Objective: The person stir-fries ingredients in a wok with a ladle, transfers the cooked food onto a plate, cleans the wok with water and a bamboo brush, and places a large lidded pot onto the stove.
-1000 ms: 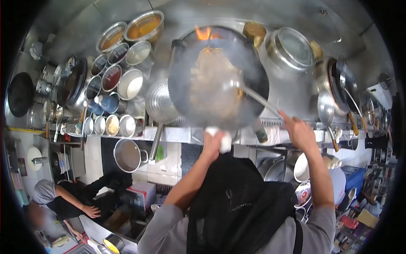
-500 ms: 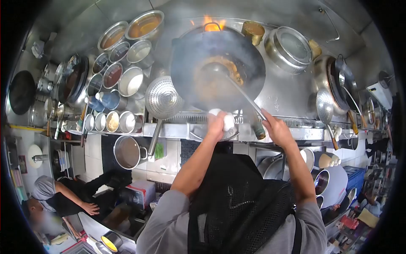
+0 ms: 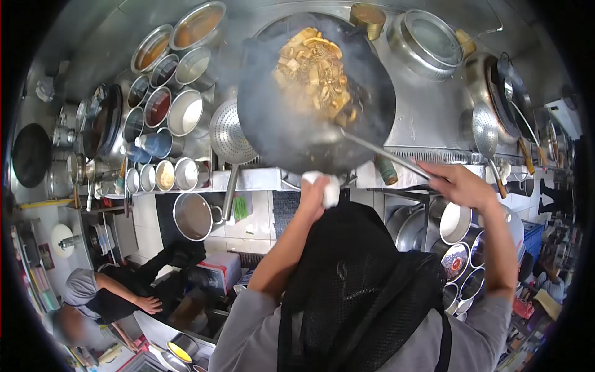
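Observation:
My left hand (image 3: 313,194) is closed around a folded white cloth (image 3: 331,190) at the near rim of a large dark wok (image 3: 260,133). Whatever part of the wok lies under the cloth is hidden. Brown chunks of food with thin strands (image 3: 316,77) spread over the wok's far half, partly veiled by steam; I cannot tell whether some are in the air. In my closed right hand (image 3: 460,185) is the handle of a long metal ladle (image 3: 384,151). Its bowl end is in the near part of the wok, blurred by steam.
Left of the wok are a perforated strainer (image 3: 233,131) and several metal seasoning pots (image 3: 186,113). A lidded metal pot (image 3: 427,46) and another strainer (image 3: 481,131) sit to the right. A pot (image 3: 193,216) is below the counter; another person (image 3: 121,291) is at lower left.
The wok has come nearer to me and its food has shifted to the far side. My right hand drew the ladle back and right. The flame behind the wok no longer shows.

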Tool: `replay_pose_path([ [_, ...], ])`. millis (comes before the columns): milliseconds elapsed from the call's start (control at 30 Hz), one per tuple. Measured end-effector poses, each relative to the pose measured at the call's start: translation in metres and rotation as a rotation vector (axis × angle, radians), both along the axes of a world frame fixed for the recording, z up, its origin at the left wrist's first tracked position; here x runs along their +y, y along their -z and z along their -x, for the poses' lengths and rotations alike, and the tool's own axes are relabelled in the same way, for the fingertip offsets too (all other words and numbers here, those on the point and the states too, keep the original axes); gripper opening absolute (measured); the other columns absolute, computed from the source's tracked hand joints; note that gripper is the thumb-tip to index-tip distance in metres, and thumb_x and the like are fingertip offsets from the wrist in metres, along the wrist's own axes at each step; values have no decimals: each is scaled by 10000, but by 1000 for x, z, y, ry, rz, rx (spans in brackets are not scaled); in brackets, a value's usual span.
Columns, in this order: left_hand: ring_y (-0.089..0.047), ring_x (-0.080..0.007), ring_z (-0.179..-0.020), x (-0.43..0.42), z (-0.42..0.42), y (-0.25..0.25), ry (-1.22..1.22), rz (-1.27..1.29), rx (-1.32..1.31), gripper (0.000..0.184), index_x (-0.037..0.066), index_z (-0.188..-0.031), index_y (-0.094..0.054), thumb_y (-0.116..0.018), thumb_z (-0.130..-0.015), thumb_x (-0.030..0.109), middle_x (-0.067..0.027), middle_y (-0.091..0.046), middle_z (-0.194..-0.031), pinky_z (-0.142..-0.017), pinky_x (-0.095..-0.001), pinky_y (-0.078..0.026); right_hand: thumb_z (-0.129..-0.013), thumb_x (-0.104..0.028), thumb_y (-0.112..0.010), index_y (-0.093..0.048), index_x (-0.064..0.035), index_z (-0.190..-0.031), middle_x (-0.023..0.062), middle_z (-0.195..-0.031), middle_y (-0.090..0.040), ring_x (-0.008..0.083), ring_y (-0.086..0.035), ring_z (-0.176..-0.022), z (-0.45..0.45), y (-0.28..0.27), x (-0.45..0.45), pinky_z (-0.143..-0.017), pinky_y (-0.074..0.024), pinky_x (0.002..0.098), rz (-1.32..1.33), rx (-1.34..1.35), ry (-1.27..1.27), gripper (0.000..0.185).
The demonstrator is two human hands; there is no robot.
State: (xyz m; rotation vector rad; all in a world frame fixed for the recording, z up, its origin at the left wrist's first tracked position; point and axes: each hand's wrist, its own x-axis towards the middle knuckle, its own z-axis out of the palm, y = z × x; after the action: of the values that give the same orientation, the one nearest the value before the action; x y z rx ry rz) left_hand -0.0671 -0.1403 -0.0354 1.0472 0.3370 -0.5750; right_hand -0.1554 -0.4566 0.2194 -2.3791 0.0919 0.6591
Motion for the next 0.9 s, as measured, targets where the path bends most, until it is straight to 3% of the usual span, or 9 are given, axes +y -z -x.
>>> replay_pose_path([
  [67,-711,-245,-970,3,-1,-28,8,50,22,306,56,-1222,-586,-640,-921,34,-132,-673,-1127,-779,-413,-621,-1017,-193,-661,-571,-84,-1502,205,-1261,-741,325,-745,-1014,-12,-54,-5,-935,-544,409,47,107,7,505],
  [167,-722,-248,-801,-15,-59,-96,-14,30,112,166,-18,-1066,-639,-601,-973,115,-119,-716,-928,-716,-387,-604,-1011,-194,-675,-584,-107,-1504,198,-1254,-746,305,-752,-1049,-49,-78,14,-933,-557,404,165,339,85,509],
  [200,-717,-244,-764,-21,-76,-90,21,60,75,175,-18,-1023,-646,-596,-986,145,-107,-710,-873,-691,-384,-596,-1011,-197,-679,-591,-122,-1506,202,-1219,-757,296,-756,-1040,-66,-80,15,-910,-568,408,257,425,168,508],
  [267,-710,-227,-744,-26,-76,-59,-7,47,43,187,-1,-1004,-650,-611,-996,181,-97,-707,-852,-663,-381,-586,-1017,-207,-674,-573,-142,-1526,212,-1025,-768,334,-747,-863,-59,46,-35,-792,-573,465,56,-298,-139,524],
  [400,-694,-197,-987,7,-12,40,34,24,-12,316,60,-1255,-589,-662,-949,77,-82,-680,-1095,-773,-354,-583,-1011,-193,-687,-512,-135,-1559,260,-989,-737,437,-704,-806,-28,164,5,-764,-568,512,182,-469,76,578],
  [433,-694,-203,-998,19,-10,63,92,-9,-17,344,67,-1278,-586,-656,-941,59,-82,-679,-1122,-792,-368,-593,-996,-152,-707,-535,-113,-1538,253,-961,-733,434,-708,-804,-18,168,16,-756,-569,506,103,-657,78,570],
  [500,-706,-212,-934,5,-23,15,-56,-1,-62,354,64,-1283,-582,-660,-938,53,-88,-685,-1114,-774,-385,-605,-992,-110,-705,-562,-88,-1515,246,-947,-723,431,-697,-810,4,156,33,-764,-549,481,14,-608,182,542],
  [700,-726,-239,-844,-36,-143,37,-47,88,-29,143,44,-1061,-603,-660,-931,60,-104,-696,-942,-702,-379,-609,-991,-98,-701,-571,-91,-1510,246,-961,-715,421,-686,-827,18,90,58,-768,-540,457,-9,-435,279,535],
  [900,-727,-226,-812,-42,-153,46,-21,-19,-32,163,32,-1075,-619,-653,-916,47,-96,-701,-949,-648,-374,-605,-1030,-132,-661,-561,-82,-1519,280,-955,-714,355,-695,-785,35,145,50,-795,-549,393,-22,-283,569,502],
])
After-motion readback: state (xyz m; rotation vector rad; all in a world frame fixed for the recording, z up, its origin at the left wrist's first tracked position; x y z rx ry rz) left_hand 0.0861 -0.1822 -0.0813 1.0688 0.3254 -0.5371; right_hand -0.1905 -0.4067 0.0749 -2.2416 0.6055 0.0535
